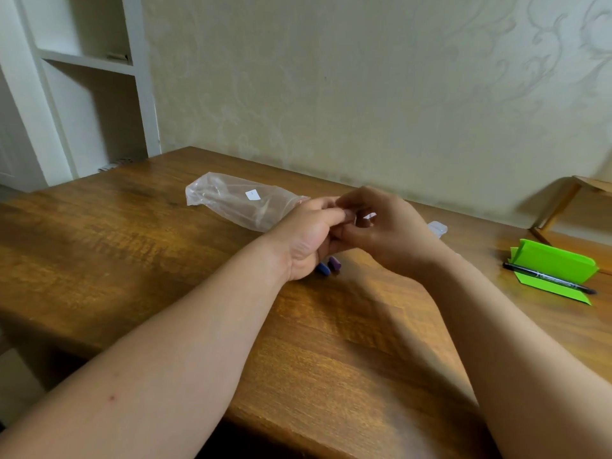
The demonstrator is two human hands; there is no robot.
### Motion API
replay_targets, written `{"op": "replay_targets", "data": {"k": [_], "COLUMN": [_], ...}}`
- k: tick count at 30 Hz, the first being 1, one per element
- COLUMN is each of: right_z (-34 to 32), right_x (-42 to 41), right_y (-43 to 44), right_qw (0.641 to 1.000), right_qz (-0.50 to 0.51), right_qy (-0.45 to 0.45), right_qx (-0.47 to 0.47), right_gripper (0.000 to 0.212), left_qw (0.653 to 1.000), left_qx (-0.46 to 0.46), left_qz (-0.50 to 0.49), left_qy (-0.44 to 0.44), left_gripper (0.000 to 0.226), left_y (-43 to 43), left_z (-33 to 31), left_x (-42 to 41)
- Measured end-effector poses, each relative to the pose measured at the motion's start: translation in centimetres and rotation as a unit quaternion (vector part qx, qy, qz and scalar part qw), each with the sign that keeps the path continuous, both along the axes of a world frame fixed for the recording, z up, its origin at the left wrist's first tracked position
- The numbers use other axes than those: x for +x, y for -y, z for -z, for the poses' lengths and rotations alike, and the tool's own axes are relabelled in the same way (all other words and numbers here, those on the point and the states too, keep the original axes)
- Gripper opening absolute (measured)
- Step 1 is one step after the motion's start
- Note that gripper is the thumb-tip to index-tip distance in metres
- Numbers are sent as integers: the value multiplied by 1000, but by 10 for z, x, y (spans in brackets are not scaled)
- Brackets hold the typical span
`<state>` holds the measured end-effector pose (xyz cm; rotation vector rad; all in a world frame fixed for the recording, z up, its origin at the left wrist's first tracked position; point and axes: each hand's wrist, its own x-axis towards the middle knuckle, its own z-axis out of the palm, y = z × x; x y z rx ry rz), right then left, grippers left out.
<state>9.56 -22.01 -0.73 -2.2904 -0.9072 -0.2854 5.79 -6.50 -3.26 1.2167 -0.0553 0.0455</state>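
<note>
My left hand (306, 235) and my right hand (385, 226) meet above the middle of the wooden table (132, 246). The left hand's fingers are curled, and a blue marker end (323, 268) and a purple marker end (334, 262) stick out below its palm. My right hand's fingertips pinch a small pale piece (369, 216) right against the left fingers; most of it is hidden. A clear plastic bag (238, 200) with a small white label lies just behind the left hand, its mouth towards the hands.
A small clear plastic box (437, 228) sits behind my right wrist. Folded green paper (553, 265) with a black pen (548, 279) across it lies at the right. A patterned wall stands behind the table, white shelves at the left.
</note>
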Motion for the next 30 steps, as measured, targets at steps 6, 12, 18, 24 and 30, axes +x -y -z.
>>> {"op": "replay_targets", "data": {"k": [6,12,18,24,30], "right_z": [-15,20,37,34,36], "right_x": [4,10,-3,-9,-8], "right_y": [57,102,85,81,80], "right_qw": [997,990,995,989,988], "right_qz": [72,137,94,77,64], "right_qy": [25,11,6,-1,-3], "right_qx": [-20,25,-36,-126,-142], "right_gripper": [36,30,18,15,20], "left_qw": [977,928,911,911,915], "left_qx": [195,306,327,326,313], "left_qz": [-69,-171,-218,-223,-221], "left_qy": [43,130,121,122,126], "left_gripper": [33,23,20,21,21], "left_y": [9,15,9,9,8], "left_z": [3,4,9,10,11], "left_x": [0,-6,-1,-1,0]}}
